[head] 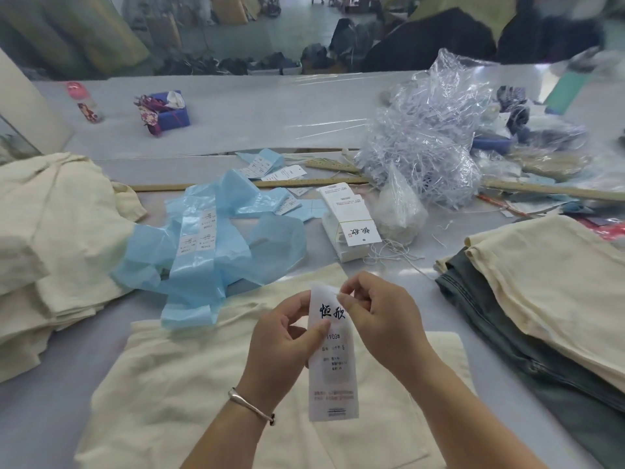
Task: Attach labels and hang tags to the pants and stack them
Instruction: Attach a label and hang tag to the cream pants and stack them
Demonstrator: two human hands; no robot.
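Left hand [287, 336] and right hand [378, 319] both pinching a white hang tag [333, 367] above cream pants [189, 401] on the table [236, 116], clear bag [426, 130] stuffed with white strings, banded tag bundle [345, 218] beside it

Long pale grey worktable [257, 110] running from nine to three o'clock; beyond, at twelve o'clock, pale grey-green factory floor [304, 25] heaped with blurred dark fabric piles [433, 38]; even, soft light.
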